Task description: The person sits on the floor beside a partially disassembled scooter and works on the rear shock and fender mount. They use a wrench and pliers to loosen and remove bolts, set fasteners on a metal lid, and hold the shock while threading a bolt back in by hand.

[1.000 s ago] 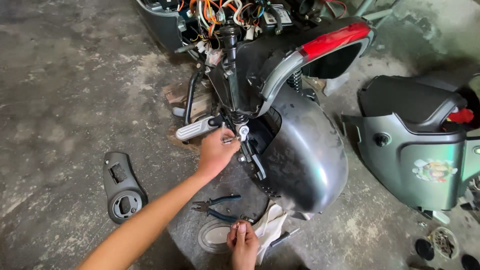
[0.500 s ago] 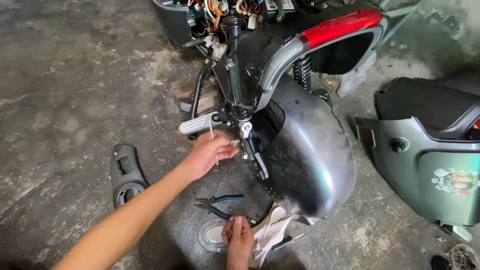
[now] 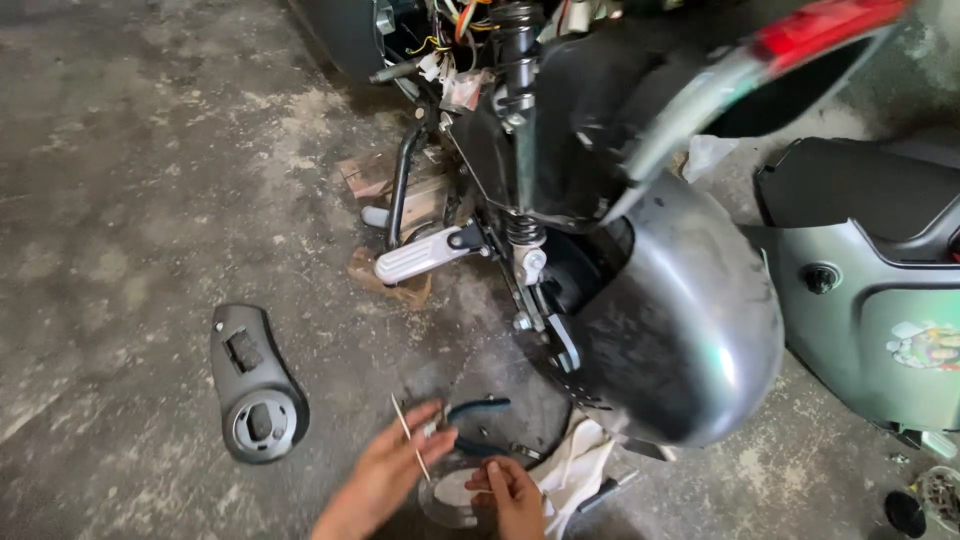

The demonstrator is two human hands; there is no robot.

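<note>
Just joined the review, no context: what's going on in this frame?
A person is crouched over a partly stripped scooter, its rear fender and wiring exposed. Both hands are low over the concrete floor. The left hand pinches a thin pale stick, and the right hand rests by a clear round lid and a white rag. Blue-handled pliers lie just above the hands. A detached black cover panel lies to the left, and a grey-green body panel stands at the right.

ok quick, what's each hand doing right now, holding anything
Left hand: closed, pinching a thin stick between its fingertips.
Right hand: fingers curled beside the blue-handled pliers; cannot tell whether it holds anything.
</note>
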